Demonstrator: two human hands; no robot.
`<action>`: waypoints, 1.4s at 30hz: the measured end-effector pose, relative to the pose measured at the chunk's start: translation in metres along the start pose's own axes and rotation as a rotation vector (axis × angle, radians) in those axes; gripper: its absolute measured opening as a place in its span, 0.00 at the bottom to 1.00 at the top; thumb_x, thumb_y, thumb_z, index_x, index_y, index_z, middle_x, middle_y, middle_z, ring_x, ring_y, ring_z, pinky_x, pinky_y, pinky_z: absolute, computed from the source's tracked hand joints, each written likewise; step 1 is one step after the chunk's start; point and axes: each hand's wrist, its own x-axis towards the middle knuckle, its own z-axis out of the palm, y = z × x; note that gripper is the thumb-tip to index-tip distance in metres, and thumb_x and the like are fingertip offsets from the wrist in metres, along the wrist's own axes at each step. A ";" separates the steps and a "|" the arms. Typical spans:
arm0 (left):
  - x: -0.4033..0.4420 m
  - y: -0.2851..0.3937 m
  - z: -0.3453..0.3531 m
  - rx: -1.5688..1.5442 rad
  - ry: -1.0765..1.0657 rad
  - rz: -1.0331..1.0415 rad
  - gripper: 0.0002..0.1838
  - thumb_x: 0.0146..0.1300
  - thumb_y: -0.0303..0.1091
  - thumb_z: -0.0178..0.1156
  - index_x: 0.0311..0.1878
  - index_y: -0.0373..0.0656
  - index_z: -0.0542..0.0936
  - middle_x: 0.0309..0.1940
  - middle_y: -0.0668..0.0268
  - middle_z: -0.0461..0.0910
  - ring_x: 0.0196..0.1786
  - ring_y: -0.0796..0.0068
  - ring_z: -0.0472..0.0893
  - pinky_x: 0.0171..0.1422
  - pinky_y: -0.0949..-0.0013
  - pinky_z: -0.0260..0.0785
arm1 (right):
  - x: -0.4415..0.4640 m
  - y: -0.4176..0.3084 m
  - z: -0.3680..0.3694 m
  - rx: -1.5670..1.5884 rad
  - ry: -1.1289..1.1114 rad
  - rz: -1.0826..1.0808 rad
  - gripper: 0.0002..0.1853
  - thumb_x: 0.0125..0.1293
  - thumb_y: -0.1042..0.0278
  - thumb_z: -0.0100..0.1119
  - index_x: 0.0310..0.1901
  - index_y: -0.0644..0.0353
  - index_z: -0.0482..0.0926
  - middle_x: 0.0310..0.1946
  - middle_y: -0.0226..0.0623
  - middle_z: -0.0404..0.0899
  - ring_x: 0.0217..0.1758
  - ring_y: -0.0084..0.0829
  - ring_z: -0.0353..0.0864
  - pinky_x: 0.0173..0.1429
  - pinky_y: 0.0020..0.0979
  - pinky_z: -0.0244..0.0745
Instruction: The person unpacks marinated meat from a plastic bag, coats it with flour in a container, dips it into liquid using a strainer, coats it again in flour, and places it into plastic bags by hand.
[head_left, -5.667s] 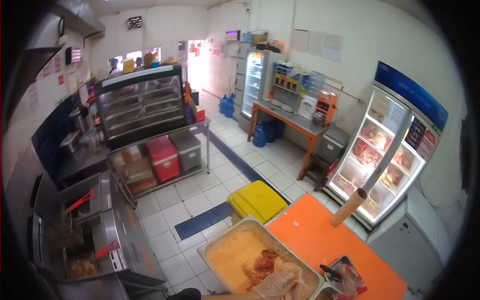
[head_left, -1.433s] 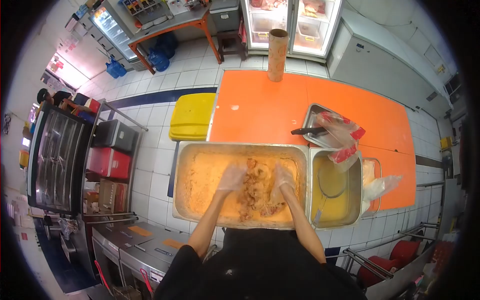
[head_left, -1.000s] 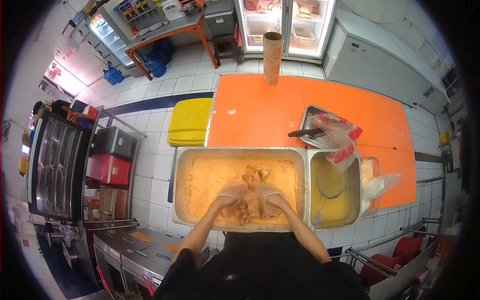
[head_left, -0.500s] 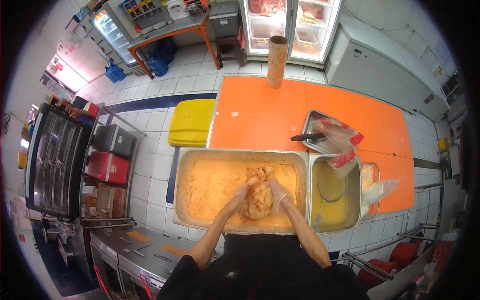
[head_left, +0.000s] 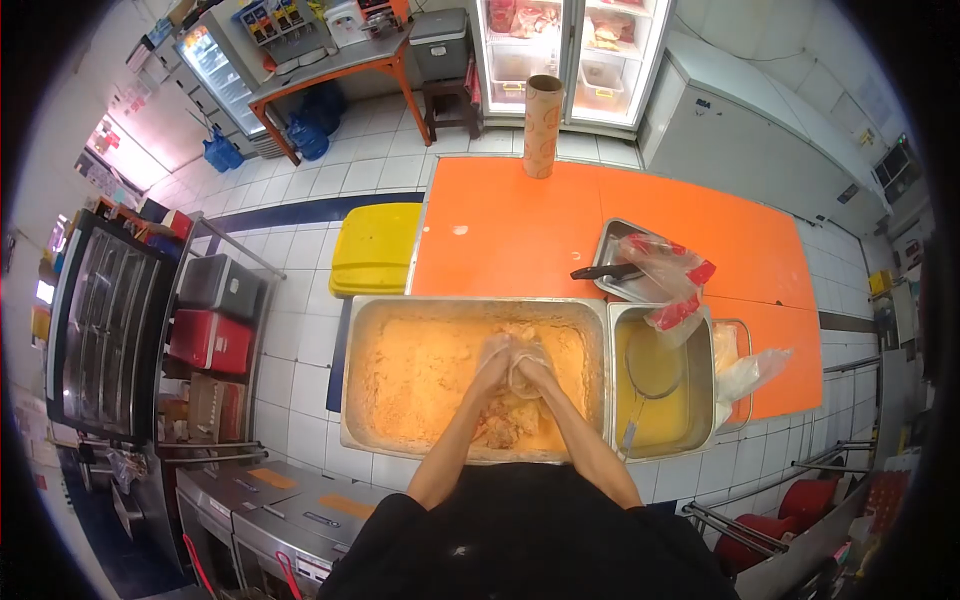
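A large metal tray (head_left: 350,385) holds orange-yellow powder. Coated pieces (head_left: 505,425) that look like meat lie in its right half. My left hand (head_left: 495,357) and my right hand (head_left: 528,368), both in clear plastic gloves, are close together over the upper part of the pile. The fingers of both hands point down and are hidden among the pieces and by the gloves, so what they grip does not show. Right beside the tray, a smaller metal pan (head_left: 706,400) contains yellow liquid with a round strainer (head_left: 655,365) in it.
On the orange table (head_left: 510,220) stand a cardboard roll (head_left: 542,125) and a small tray (head_left: 612,235) with a black-handled tool (head_left: 605,271) and a red-and-clear plastic bag (head_left: 665,275). A clear bag (head_left: 750,380) lies at the right. Left of the table is a yellow lid (head_left: 375,248).
My hands have come together from the two sides of the pile and moved up over it. The pile is now lower and more spread toward the near edge. The view has shifted slightly.
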 end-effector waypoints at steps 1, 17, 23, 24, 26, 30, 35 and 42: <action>-0.002 0.007 0.002 -0.164 0.000 -0.053 0.25 0.75 0.45 0.44 0.25 0.38 0.74 0.22 0.62 0.72 0.30 0.72 0.70 0.36 0.60 0.64 | -0.005 -0.011 -0.011 -0.002 0.003 0.001 0.19 0.72 0.56 0.47 0.44 0.64 0.81 0.50 0.48 0.82 0.52 0.42 0.80 0.55 0.41 0.72; -0.062 0.011 -0.042 0.586 -0.526 0.283 0.14 0.60 0.37 0.54 0.40 0.36 0.80 0.39 0.50 0.80 0.47 0.53 0.79 0.54 0.56 0.71 | -0.067 -0.037 -0.037 -0.044 -0.330 0.067 0.21 0.74 0.52 0.47 0.51 0.64 0.76 0.38 0.39 0.79 0.44 0.34 0.79 0.50 0.34 0.74; -0.023 0.033 -0.052 0.026 -0.092 0.099 0.10 0.63 0.33 0.53 0.36 0.36 0.79 0.32 0.52 0.77 0.40 0.56 0.77 0.49 0.60 0.70 | -0.047 -0.041 -0.069 0.363 -0.247 0.215 0.23 0.75 0.50 0.44 0.53 0.64 0.76 0.40 0.45 0.80 0.47 0.41 0.79 0.54 0.38 0.72; -0.009 0.017 -0.068 0.256 -0.213 0.094 0.10 0.63 0.32 0.52 0.32 0.36 0.79 0.29 0.52 0.77 0.37 0.56 0.78 0.47 0.59 0.71 | -0.045 -0.041 -0.074 0.028 -0.144 0.055 0.23 0.75 0.50 0.44 0.53 0.64 0.76 0.42 0.46 0.81 0.48 0.44 0.79 0.55 0.40 0.72; 0.000 -0.007 -0.078 0.490 -0.337 0.090 0.11 0.62 0.31 0.51 0.29 0.37 0.80 0.26 0.52 0.76 0.34 0.55 0.78 0.44 0.59 0.71 | -0.021 -0.005 -0.067 -0.061 -0.126 0.020 0.22 0.75 0.51 0.44 0.51 0.64 0.77 0.42 0.47 0.81 0.49 0.42 0.79 0.56 0.40 0.71; 0.000 -0.001 -0.062 0.676 -0.248 0.091 0.14 0.63 0.35 0.52 0.26 0.38 0.80 0.22 0.51 0.76 0.30 0.55 0.77 0.41 0.61 0.72 | -0.010 -0.001 -0.031 -0.232 0.062 0.082 0.21 0.74 0.53 0.46 0.49 0.65 0.77 0.46 0.48 0.81 0.52 0.40 0.78 0.58 0.39 0.70; -0.018 0.031 -0.018 0.340 -0.150 -0.194 0.16 0.65 0.41 0.53 0.30 0.38 0.81 0.27 0.49 0.77 0.33 0.54 0.77 0.42 0.60 0.71 | -0.025 -0.023 -0.034 -0.049 -0.201 0.086 0.21 0.74 0.53 0.45 0.51 0.65 0.76 0.50 0.49 0.80 0.57 0.42 0.76 0.60 0.38 0.69; -0.058 -0.007 -0.140 0.692 -0.488 -0.154 0.09 0.63 0.33 0.50 0.34 0.38 0.76 0.27 0.53 0.75 0.34 0.54 0.75 0.40 0.57 0.69 | -0.065 -0.043 -0.107 -0.785 -0.603 0.352 0.27 0.74 0.46 0.42 0.56 0.64 0.76 0.60 0.43 0.76 0.61 0.40 0.74 0.63 0.36 0.67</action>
